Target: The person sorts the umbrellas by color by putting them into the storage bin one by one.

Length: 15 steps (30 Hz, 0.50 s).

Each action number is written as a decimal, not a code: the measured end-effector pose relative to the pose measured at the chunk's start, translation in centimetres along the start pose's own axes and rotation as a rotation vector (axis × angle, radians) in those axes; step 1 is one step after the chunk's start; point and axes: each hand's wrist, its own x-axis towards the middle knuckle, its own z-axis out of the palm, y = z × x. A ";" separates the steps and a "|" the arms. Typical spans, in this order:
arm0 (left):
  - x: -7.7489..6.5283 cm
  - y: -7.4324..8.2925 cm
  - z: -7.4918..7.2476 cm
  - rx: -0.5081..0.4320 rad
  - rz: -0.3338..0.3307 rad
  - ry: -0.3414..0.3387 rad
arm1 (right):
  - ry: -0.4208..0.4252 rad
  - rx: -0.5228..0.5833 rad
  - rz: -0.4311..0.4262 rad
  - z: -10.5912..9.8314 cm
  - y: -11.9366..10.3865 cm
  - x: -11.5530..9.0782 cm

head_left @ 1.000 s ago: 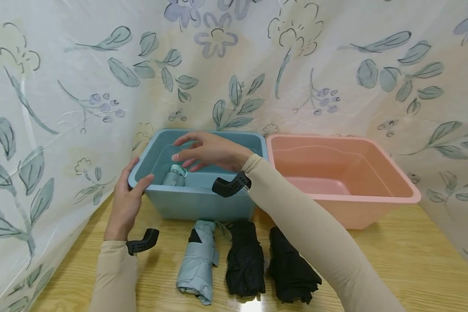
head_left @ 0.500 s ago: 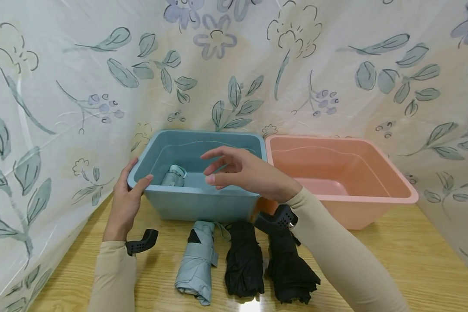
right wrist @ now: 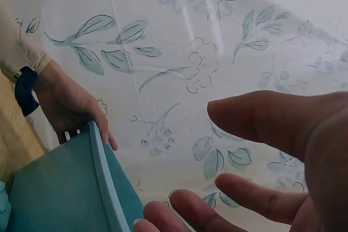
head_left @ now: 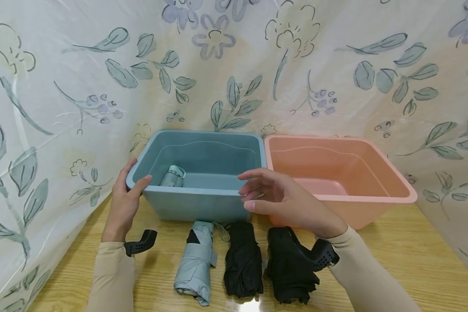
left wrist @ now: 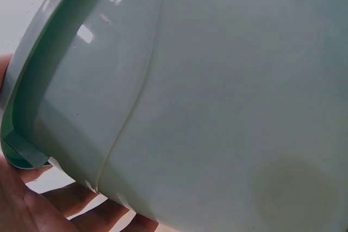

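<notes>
Gripping the blue bin [head_left: 203, 206] by its left end with the left hand [head_left: 125, 201]; hovering with the right hand [head_left: 286, 201] (spreading fingers loosely) near the bin's right corner.

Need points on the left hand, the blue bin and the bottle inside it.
left hand [head_left: 123, 207], head view, on the back of the hand.
blue bin [head_left: 196, 206], head view, on its outer front wall.
bottle [head_left: 172, 178], head view, on its body below the cap.
</notes>
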 end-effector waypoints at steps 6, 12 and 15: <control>0.0 0.0 -0.1 -0.003 -0.008 -0.003 | 0.037 0.014 0.010 -0.3 1.5 -2.7; 0.0 0.1 -0.1 -0.004 -0.012 -0.004 | 0.094 -0.015 0.024 -0.7 3.8 -5.0; 0.0 0.0 0.0 -0.005 -0.008 -0.002 | 0.109 -0.007 0.044 -0.9 5.3 -6.1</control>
